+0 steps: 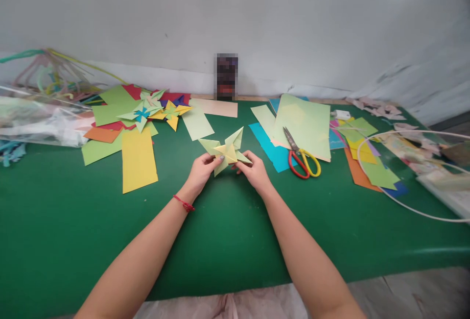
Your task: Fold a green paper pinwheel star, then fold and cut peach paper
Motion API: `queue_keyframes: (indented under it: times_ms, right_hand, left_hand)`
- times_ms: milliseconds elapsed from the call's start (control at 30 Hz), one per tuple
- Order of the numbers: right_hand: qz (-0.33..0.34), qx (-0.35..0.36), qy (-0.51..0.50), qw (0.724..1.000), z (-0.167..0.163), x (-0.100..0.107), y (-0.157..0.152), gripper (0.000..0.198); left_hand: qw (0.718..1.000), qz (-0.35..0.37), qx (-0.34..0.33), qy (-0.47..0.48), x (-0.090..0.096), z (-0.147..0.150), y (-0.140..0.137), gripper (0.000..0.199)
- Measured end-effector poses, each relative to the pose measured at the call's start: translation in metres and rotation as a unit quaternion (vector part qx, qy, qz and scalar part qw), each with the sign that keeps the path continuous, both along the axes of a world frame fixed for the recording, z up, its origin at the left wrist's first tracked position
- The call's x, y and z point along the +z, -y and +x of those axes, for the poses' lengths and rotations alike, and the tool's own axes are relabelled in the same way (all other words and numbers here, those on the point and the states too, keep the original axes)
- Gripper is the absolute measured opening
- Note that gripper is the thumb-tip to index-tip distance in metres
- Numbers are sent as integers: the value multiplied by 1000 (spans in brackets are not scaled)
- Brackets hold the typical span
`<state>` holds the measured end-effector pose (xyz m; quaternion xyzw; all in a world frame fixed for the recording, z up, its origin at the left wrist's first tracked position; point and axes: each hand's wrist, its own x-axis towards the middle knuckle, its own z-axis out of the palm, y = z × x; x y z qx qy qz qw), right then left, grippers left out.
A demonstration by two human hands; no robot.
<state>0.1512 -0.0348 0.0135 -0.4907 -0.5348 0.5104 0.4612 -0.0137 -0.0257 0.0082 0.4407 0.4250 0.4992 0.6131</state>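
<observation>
Between my two hands is a folded paper flower (226,153), with pale green pointed petals and a light yellow centre. My left hand (202,171) pinches its left side, the thumb lying on a lower petal near the centre. On the opposite side, my right hand (254,169) grips the lower right petal, its fingertips partly under the paper. The flower is held just over the green tabletop (220,240); whether it touches the surface I cannot tell. A red string bracelet (184,204) circles my left wrist.
Scissors (299,156) with red and yellow handles lie on pale green sheets (303,123) to the right. Finished paper flowers (142,113) and a yellow sheet (139,159) are at the left. A white loop (367,172) curves over coloured scraps. A blurred dark object (226,76) leans against the wall.
</observation>
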Motion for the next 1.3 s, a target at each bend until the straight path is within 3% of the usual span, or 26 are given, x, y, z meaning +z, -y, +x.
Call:
queue_keyframes:
  times_ms: [200,400,567,933,1300]
  right_hand:
    - [-20,69,-72,995,11,6,-2,40]
    - [-59,51,-86,993,16,5,-4,31]
    - [-64,86,-75,991,12,1,-2,29]
    - [-16,-115,-55,992,25,1,-8,30]
    - [60,-123,32,990,14,6,-3,27]
  left_hand:
    - [999,5,22,-26,3,-4,-3,41]
    - [999,-2,-5,-51,5,-1,0,40]
    - [998,-4,-18,-57,5,1,1,39]
    - [998,-21,35,-55,0,-3,-5,39]
    - [998,-12,20,-65,1,-2,-3,40]
